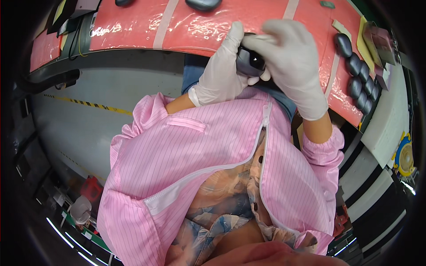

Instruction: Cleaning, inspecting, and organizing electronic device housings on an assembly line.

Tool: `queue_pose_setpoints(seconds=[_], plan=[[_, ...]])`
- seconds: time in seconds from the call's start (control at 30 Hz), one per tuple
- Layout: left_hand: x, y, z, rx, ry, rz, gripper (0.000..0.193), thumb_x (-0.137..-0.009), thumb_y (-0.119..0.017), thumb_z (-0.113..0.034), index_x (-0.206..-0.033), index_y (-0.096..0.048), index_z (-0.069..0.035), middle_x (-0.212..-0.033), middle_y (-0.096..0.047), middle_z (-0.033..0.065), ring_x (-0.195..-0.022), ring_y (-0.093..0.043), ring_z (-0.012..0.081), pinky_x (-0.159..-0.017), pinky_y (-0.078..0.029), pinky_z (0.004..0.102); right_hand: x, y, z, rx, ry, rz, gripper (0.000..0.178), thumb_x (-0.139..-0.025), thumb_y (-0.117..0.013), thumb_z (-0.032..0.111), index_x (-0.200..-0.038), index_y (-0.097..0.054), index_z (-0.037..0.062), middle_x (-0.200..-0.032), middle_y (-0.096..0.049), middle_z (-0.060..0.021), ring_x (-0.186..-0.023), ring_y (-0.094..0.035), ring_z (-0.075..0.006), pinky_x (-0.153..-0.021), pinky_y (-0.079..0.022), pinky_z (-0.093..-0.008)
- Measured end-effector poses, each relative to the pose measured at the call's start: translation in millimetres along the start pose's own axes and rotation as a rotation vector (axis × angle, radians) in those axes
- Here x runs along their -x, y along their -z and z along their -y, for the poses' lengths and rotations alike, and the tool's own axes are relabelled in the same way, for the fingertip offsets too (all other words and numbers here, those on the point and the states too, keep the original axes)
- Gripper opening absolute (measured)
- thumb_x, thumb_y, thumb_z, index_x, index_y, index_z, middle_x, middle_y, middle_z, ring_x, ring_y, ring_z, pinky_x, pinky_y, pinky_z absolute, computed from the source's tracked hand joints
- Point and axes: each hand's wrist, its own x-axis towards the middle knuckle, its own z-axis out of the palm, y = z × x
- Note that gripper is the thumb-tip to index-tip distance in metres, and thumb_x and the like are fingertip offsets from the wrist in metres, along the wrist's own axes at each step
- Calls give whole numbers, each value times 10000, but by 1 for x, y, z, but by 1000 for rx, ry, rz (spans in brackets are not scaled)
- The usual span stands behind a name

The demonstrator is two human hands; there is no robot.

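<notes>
Close in front of my body, my left hand (222, 71), in a white glove, is closed around a dark grey, glossy computer mouse (249, 64). Its thumb lies along the mouse's left side, and fingertips show below it. Over the mouse's upper right side is my right hand (290, 57), also gloved in white. Those fingers are curled and pinched together at the mouse's top end, slightly blurred. Whatever they may pinch is hidden. Part of the mouse is covered by both hands.
A red, plastic-covered table (128, 26) curves across the far side. Several dark grey mice (355, 64) lie clustered at its right end. Another mouse (203, 3) sits near the far edge. A small yellow-and-blue fan (404, 155) stands at the far right.
</notes>
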Motion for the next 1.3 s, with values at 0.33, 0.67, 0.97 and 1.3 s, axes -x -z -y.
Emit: queue_pose_setpoints(seconds=[0.33,0.67,0.97,1.3], plan=[[-5,-15,-4,-212,-36,-360,629,-945,-344,-622,-1048,-578,-47,-838,-648,91,-610,-579,149,-489,-394,253,63,36,-44,-171,-460,135,165,-814,-666,162,-964,-696,99,-1005,-637,-89,-912,-613,-276,-766,-500,-371],[-10,-15,3,-217,-36,-392,700,-953,-298,-619,-1076,-605,-3,-795,-639,71,-578,-546,136,-490,-387,239,32,36,-154,381,-696,386,334,-855,-563,378,-890,-610,49,-888,-643,-181,-862,-615,-353,-712,-473,-447],[-10,-20,4,-223,-71,-421,713,-971,-203,-619,-997,-578,-14,-709,-602,71,-529,-501,133,-415,-299,232,20,24,-60,-266,-366,-170,136,-898,-601,58,-1017,-619,-5,-870,-632,-81,-720,-603,-170,-633,-460,-260],[-15,-13,19,-162,-159,-447,606,-999,-249,-543,-887,-624,-81,-821,-652,24,-755,-604,128,-708,-489,299,25,-7,40,-356,-341,-115,233,-774,-673,49,-1001,-659,101,-787,-564,-55,-657,-593,-224,-546,-476,-323]])
